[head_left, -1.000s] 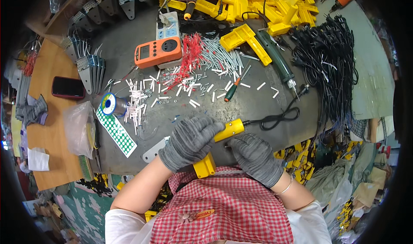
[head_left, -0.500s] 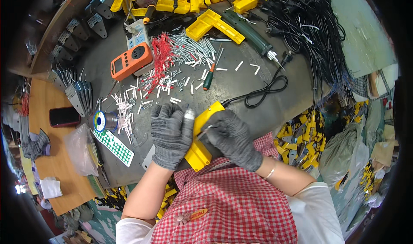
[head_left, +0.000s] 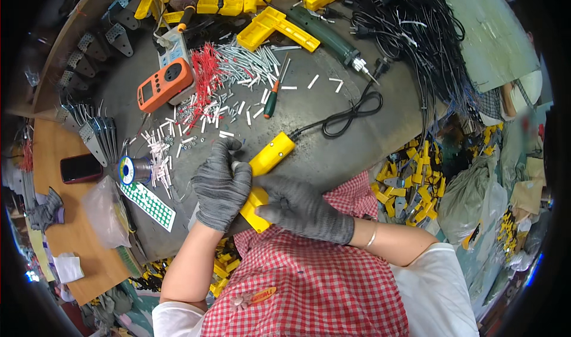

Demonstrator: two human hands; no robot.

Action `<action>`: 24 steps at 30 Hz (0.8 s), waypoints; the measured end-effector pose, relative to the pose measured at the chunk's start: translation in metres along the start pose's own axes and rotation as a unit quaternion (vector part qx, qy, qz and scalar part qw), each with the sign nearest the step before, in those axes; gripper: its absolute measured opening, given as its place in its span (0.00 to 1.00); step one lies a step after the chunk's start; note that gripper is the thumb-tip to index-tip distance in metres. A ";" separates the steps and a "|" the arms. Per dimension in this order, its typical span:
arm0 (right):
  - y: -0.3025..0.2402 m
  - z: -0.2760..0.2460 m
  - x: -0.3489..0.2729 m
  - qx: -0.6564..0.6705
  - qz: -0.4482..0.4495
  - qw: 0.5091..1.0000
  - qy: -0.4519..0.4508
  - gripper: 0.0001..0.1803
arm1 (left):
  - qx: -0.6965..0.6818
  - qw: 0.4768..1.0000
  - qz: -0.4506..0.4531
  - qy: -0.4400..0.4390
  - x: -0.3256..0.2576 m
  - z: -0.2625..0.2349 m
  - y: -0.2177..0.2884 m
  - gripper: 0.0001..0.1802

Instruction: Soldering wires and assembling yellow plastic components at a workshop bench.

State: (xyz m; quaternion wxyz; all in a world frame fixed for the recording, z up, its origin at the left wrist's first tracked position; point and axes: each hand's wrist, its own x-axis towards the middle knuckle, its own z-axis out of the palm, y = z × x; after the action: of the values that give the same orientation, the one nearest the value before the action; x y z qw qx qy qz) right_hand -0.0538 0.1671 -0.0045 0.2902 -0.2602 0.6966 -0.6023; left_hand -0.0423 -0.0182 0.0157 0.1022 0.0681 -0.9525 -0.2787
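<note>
A yellow plastic tool housing lies tilted between my gloved hands, its black cord running out at the far end. My left hand is closed around the housing's left side, thumb towards its middle. From the right, my right hand reaches across the housing's middle, fingers over it and thumb against the near end. Its fingertips are partly hidden, and I see no small part in them. Both gloves are grey knit. Beyond them lies a screwdriver with a green and orange handle.
White sleeves, red wires and a heap of screws cover the middle of the table. An orange meter, solder spool and phone are at left. A green power tool and black cords lie far right.
My right hand has gone from pinching a small metal piece over the housing to lying across the housing with longer, flatter fingers. The whole view has shifted slightly.
</note>
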 end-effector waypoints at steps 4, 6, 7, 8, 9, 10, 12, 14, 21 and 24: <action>0.023 0.006 -0.006 0.023 -0.011 1.000 -0.014 0.29 | 0.001 1.000 0.013 -0.005 -0.001 -0.001 0.002 0.14; 0.007 -0.027 0.006 -0.035 -0.047 0.996 -0.075 0.28 | 0.076 0.996 0.045 -0.014 -0.006 -0.003 0.002 0.14; -0.006 -0.049 0.016 -0.083 -0.075 0.985 -0.129 0.27 | 0.154 0.984 0.076 -0.033 -0.005 -0.003 0.002 0.14; -0.035 -0.078 0.033 -0.186 0.068 0.967 -0.163 0.26 | 0.183 0.978 0.095 -0.036 -0.002 -0.007 0.013 0.18; -0.014 -0.105 0.046 -0.347 -0.055 0.936 -0.030 0.25 | 0.183 0.978 0.091 -0.025 -0.002 -0.009 0.019 0.18; 0.002 -0.129 0.060 -0.496 -0.170 0.845 0.107 0.24 | 0.151 0.976 0.155 -0.019 -0.003 -0.011 0.023 0.20; -0.015 -0.174 0.115 -0.534 -0.032 0.795 0.287 0.28 | 0.096 0.975 0.199 -0.032 -0.008 0.001 0.020 0.26; -0.005 -0.203 0.150 -0.673 0.047 0.708 0.206 0.34 | 0.087 0.982 0.158 -0.055 -0.010 0.004 0.020 0.27; -0.026 -0.222 0.159 0.009 0.103 0.991 0.082 0.32 | 0.077 0.984 0.071 -0.142 0.001 0.009 0.022 0.30; -0.052 -0.168 0.135 0.071 0.030 0.990 0.122 0.28 | 0.094 0.985 0.064 -0.128 0.005 0.007 0.027 0.30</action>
State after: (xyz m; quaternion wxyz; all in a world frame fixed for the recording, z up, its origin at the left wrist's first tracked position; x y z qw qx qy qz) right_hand -0.2679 0.1791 0.0525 0.2382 -0.1425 0.6898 -0.6686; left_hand -0.0505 0.0068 0.0251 -0.0100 -0.0201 -0.9821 -0.1872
